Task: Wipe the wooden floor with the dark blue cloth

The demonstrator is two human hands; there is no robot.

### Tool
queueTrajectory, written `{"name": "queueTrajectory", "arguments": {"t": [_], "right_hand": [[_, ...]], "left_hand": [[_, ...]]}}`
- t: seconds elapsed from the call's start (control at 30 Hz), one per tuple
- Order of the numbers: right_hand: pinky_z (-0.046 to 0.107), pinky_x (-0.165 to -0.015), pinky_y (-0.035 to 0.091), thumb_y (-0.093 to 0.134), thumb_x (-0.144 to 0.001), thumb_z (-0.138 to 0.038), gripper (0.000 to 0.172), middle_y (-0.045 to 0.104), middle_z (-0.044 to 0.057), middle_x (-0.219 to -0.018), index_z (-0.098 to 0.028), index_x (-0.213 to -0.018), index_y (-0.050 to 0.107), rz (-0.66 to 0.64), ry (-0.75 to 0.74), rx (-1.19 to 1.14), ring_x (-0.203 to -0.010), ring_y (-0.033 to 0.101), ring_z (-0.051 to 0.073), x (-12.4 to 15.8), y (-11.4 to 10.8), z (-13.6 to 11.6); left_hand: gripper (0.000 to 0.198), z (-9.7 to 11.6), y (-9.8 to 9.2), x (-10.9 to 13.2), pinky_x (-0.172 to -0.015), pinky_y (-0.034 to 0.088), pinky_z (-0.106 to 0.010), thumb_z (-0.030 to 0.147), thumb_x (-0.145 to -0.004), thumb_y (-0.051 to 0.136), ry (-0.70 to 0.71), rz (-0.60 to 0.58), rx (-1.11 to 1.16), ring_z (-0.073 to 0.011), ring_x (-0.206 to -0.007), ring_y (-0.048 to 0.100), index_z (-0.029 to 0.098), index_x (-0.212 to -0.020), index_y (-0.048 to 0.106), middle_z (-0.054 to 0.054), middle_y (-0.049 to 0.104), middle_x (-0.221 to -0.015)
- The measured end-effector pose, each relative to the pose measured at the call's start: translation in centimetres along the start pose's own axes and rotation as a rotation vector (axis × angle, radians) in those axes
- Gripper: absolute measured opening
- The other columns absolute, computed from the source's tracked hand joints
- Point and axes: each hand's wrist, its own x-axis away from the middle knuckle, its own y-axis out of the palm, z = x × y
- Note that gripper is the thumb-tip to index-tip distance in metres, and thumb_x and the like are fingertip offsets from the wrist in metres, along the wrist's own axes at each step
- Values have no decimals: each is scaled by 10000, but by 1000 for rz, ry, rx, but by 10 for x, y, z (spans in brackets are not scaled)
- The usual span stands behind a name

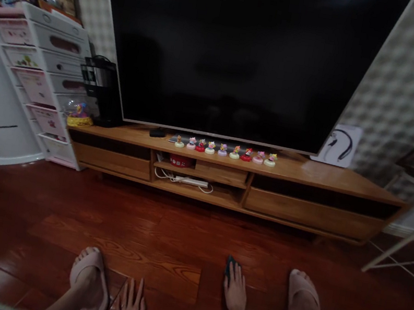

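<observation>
At the lower middle, my left hand [131,307] lies with its fingers stretched and spread, pointing away from me. Beside and partly beneath it is a glossy brown surface with a pale edge [113,309], whose kind I cannot make out. Farther right, my right hand [236,293] is low over the reddish-brown wood floor [174,255]. Its fingers press on a small dark teal cloth [229,265], which sticks out past the fingertips on the left; the rest is hidden under the hand.
My slippered feet [87,267] flank both hands. Ahead stands a long wooden TV cabinet [200,196] with a row of small figurines [222,149] before a large television [231,58]. A drawer tower [56,61] stands left; a white-legged stand [393,249] is on the right.
</observation>
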Motion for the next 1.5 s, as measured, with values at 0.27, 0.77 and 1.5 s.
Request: {"name": "queueTrajectory", "arguments": {"t": [0.27, 0.77, 1.5], "right_hand": [[518, -1256, 221, 374, -929, -205, 647, 318, 40, -1639, -228, -1576, 363, -68, -238, -132, -1520, 274, 267, 104, 36, -101], [487, -1000, 522, 621, -968, -432, 404, 574, 90, -1386, -232, -1319, 596, 26, -224, -73, -1202, 592, 257, 57, -15, -51], [416, -1237, 267, 518, -920, -358, 615, 295, -83, -1644, -421, -1522, 411, -291, -685, -256, -1501, 320, 203, 116, 11, -114]], "left_hand": [[356, -10, -4, -1, -985, 352, -684, 487, -662, 600, 70, 27, -76, -487, -1378, 355, 306, -963, 658, -81, 643, -1264], [366, -4, -7, -1, -984, 325, -693, 391, -588, 644, 128, -113, -121, -506, -1333, 374, 284, -938, 653, -111, 654, -1208], [405, -13, 6, -10, -964, 319, -704, 427, -554, 627, 98, -44, -168, -517, -1317, 379, 310, -941, 645, -101, 640, -1194]]}}
